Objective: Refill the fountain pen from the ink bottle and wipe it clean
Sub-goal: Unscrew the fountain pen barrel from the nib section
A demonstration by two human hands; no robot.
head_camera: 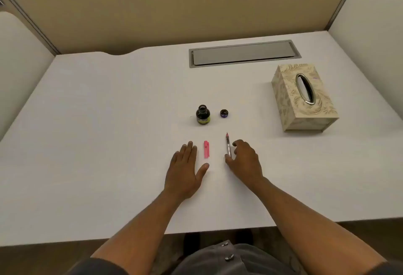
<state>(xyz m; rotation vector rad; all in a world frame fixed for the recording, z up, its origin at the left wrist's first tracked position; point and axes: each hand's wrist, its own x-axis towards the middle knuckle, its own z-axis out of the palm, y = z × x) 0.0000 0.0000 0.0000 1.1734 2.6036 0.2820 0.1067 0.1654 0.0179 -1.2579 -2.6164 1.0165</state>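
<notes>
Head view: left hand [185, 169] flat on white desk [98, 122], fingers spread, empty. Pink cap [206, 149] just beside it. Right hand [245, 161] loosely curled at fountain pen [228, 145] lying on desk; grip unclear. Ink bottle [203, 114] uncapped, upright; lid [224, 113] beside. Tissue box [302, 98] far right.

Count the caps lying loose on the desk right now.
2. A pink pen cap lies between the two hands, beside the left hand. A dark bottle cap sits right of the open ink bottle. None appears hidden.
</notes>
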